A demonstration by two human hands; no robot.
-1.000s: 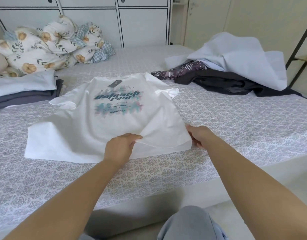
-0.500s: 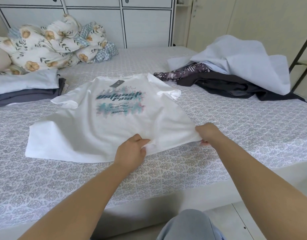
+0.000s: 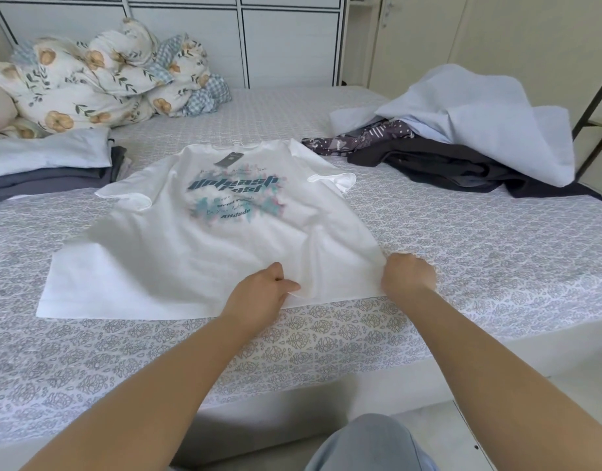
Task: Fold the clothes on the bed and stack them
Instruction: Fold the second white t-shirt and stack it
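Two hands on the hem now: the left hand (image 3: 258, 294) pinches the bottom edge of the white T-shirt (image 3: 204, 246) near its middle, thumb on top and fingers curled under the cloth, while the right hand (image 3: 408, 277) grips the lower right corner in a closed fist. That shirt lies front up on the patterned bed (image 3: 462, 253), teal print showing, a dark tag (image 3: 228, 159) at the collar, both short sleeves spread out to the sides. Off to the left, a folded stack (image 3: 44, 164) sits with a pale blue piece on top of dark grey ones. On the far right waits an unfolded pile (image 3: 462, 144): light blue fabric over a black garment and a purple patterned one. Floral bedding (image 3: 99, 76) is bunched at the head of the bed.
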